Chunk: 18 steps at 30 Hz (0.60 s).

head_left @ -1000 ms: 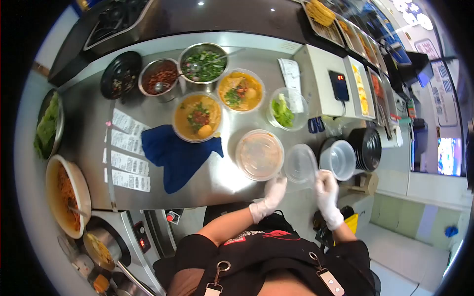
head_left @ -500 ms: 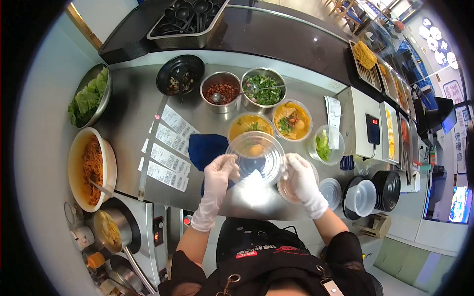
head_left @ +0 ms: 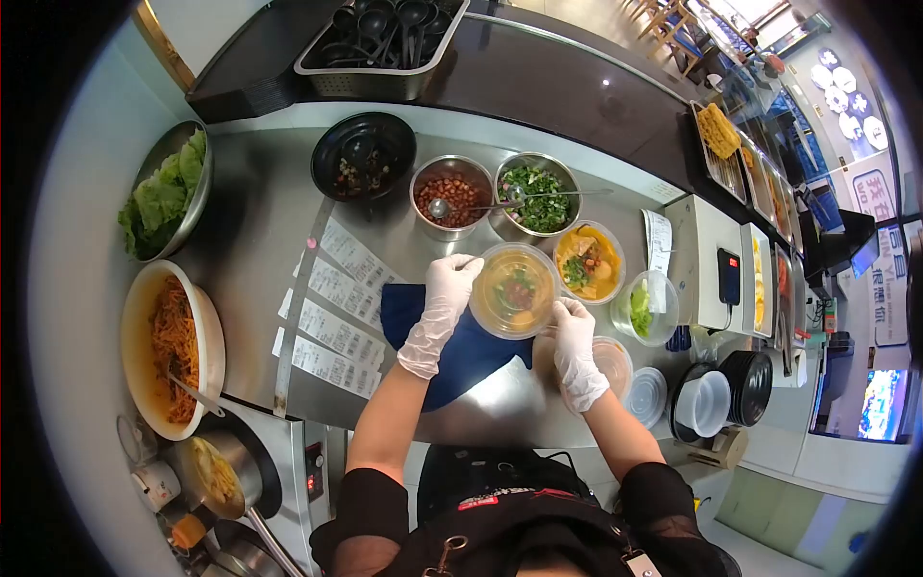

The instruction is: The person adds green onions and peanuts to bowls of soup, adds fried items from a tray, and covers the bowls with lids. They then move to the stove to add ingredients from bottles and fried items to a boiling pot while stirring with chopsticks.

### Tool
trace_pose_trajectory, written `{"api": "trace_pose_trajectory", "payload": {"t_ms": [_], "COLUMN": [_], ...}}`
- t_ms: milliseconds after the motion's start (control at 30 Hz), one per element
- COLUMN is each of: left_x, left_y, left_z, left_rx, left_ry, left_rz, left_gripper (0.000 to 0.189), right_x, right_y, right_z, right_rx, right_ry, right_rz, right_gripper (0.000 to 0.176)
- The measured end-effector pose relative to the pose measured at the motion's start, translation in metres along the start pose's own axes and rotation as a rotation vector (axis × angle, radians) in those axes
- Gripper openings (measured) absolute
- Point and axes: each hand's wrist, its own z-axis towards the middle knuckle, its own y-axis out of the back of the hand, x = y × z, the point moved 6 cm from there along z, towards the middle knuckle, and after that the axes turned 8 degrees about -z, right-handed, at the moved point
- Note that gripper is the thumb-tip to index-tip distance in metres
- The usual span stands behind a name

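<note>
**A:** Item in hand?

**B:** One clear round plastic lid [head_left: 516, 287], seated on a round plastic bowl of orange soup [head_left: 495, 325]. The white-gloved left hand [head_left: 437, 313] has its fingers curled over the left rim. The white-gloved right hand [head_left: 577, 351] pinches the lower right rim. Both are closed lightly on the lid.

**A:** Location?

**B:** On a stainless steel counter [head_left: 245, 226], at the edge of a dark blue cloth [head_left: 452, 351]. A second open soup bowl [head_left: 588, 262] sits just right. A steel bowl of chopped greens [head_left: 538, 185] and a steel bowl of brown beans [head_left: 452, 195] are behind. White paper tickets [head_left: 336, 308] lie to the left. A dark serving ledge [head_left: 577, 82] runs beyond.

**A:** Change?

**B:** Half a second ago, both hands held the lid raised over the cloth. Now it rests on the bowl.
</note>
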Motion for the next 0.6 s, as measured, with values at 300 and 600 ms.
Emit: {"api": "trace_pose_trajectory", "payload": {"t_ms": [300, 600], "left_x": [0.022, 0.011], "left_y": [0.016, 0.031], "left_z": [-0.018, -0.053], "left_rx": [-0.03, -0.211], "left_ry": [0.051, 0.018], "left_rz": [-0.077, 0.137], "left_gripper": [0.015, 0.018], "right_x": [-0.001, 0.021], "right_y": [-0.003, -0.019], "right_z": [0.012, 0.0], "right_rx": [0.155, 0.151], "right_ry": [-0.046, 0.467], "right_rz": [-0.04, -0.606], "right_gripper": [0.018, 0.026]}}
